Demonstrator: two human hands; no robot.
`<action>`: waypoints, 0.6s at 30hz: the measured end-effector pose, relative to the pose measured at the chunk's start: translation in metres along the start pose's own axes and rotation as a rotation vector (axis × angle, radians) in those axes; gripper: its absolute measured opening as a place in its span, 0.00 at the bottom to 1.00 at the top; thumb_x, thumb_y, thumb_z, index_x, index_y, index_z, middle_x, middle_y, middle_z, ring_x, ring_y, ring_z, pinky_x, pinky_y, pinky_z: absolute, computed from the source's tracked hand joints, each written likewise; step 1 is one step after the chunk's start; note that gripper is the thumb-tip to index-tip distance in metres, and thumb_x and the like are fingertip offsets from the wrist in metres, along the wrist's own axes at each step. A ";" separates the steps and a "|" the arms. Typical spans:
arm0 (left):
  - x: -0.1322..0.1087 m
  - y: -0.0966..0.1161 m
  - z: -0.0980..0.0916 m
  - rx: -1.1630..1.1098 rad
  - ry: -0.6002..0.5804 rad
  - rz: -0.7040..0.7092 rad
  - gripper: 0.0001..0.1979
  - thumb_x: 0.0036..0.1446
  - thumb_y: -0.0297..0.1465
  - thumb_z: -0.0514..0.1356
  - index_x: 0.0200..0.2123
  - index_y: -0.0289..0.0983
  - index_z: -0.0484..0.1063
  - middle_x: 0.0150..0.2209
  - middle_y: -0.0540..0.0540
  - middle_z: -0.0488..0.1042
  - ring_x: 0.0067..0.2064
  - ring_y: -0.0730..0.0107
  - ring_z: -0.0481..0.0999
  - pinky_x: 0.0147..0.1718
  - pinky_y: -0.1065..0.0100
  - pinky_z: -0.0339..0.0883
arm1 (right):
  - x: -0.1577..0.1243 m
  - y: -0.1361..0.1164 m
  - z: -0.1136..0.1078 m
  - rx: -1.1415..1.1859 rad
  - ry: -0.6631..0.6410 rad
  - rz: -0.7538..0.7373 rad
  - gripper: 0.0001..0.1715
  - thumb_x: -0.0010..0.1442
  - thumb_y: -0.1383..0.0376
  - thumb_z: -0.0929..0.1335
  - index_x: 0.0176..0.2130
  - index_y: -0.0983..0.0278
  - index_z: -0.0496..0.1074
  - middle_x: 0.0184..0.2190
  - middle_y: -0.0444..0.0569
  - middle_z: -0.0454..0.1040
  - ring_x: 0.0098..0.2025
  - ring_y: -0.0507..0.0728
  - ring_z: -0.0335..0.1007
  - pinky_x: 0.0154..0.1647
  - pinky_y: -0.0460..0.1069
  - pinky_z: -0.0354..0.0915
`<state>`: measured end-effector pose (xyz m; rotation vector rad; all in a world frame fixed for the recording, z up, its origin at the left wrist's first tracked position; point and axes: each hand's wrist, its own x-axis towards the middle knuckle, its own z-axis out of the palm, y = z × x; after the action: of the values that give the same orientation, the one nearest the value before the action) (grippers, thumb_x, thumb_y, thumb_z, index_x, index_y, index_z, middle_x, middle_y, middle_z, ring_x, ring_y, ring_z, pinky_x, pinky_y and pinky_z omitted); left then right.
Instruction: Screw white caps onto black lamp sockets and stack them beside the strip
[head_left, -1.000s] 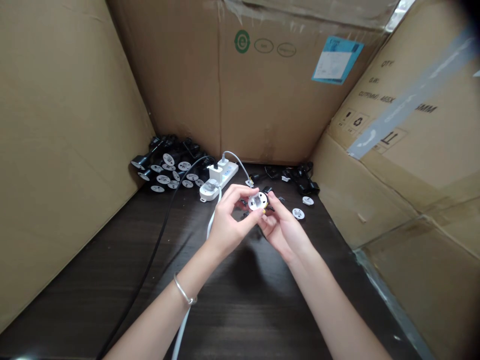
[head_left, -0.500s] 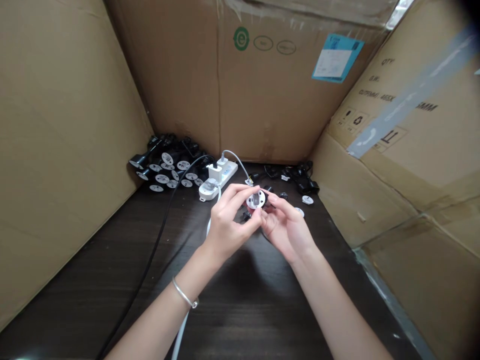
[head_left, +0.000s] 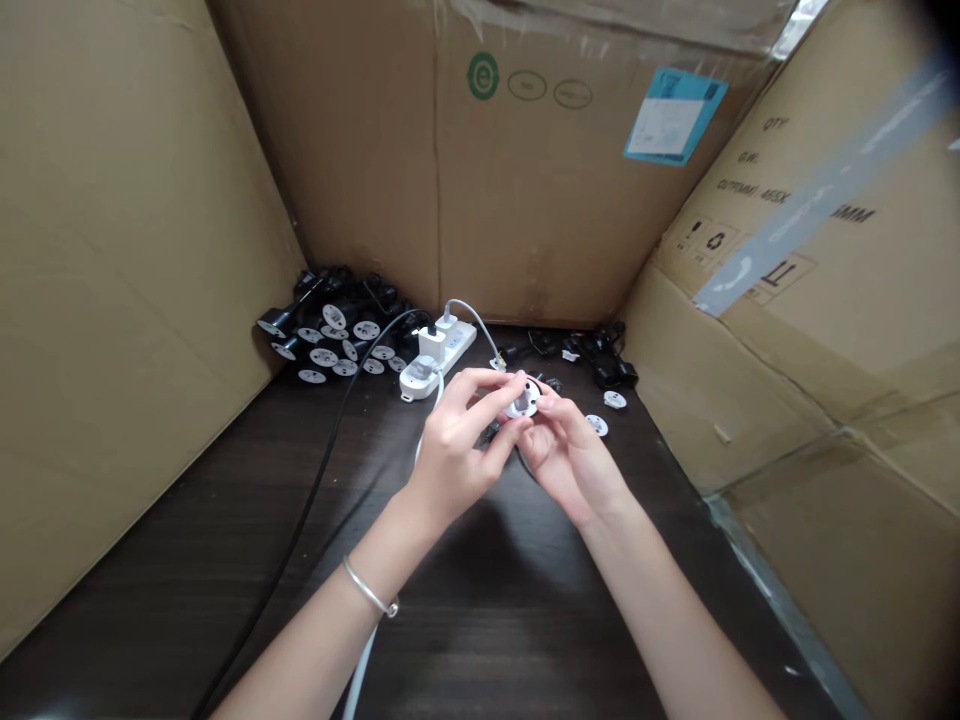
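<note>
Between my two hands, above the dark table (head_left: pixel 465 620), is a round white disc (head_left: pixel 523 402) with small dark holes, on the end of a black part that my fingers mostly hide. My left hand (head_left: pixel 463 435) pinches the disc's left edge between thumb and fingertips. On the other side my right hand (head_left: pixel 571 440) is closed around the disc and the black part, its thumb at the rim. Two loose white discs lie right of my hands, one nearer (head_left: pixel 597 425) and one farther off (head_left: pixel 615 400).
A white power strip (head_left: pixel 454 345) with plugs stands behind my left hand. At the back left is a pile of black parts with white disc ends (head_left: pixel 324 357). More black parts (head_left: pixel 611 365) lie back right. Cardboard boxes (head_left: pixel 360 140) wall in the table; cables cross the left side.
The held white disc has turned and shifted slightly right, and my left fingertips have moved right with it. The nearer loose disc shows more fully now.
</note>
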<state>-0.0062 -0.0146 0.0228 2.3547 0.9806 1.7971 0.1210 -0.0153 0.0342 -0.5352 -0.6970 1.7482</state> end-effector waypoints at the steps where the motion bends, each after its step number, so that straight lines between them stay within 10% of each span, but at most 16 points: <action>1: 0.000 0.001 0.000 -0.002 0.010 -0.005 0.16 0.52 0.24 0.59 0.46 0.33 0.70 0.43 0.41 0.69 0.45 0.68 0.69 0.43 0.66 0.67 | 0.000 0.001 0.000 -0.001 -0.002 0.002 0.14 0.50 0.69 0.67 0.40 0.65 0.71 0.35 0.45 0.74 0.33 0.48 0.73 0.32 0.37 0.69; 18: 0.004 0.004 -0.002 -0.011 0.107 -0.072 0.12 0.49 0.28 0.63 0.39 0.35 0.69 0.39 0.45 0.68 0.41 0.70 0.69 0.39 0.68 0.67 | -0.002 0.005 0.001 -0.047 -0.038 0.061 0.19 0.58 0.61 0.65 0.49 0.63 0.68 0.42 0.49 0.74 0.38 0.51 0.74 0.41 0.43 0.69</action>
<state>-0.0053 -0.0163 0.0288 2.2068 1.0498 1.9134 0.1180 -0.0186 0.0314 -0.5613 -0.7572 1.8066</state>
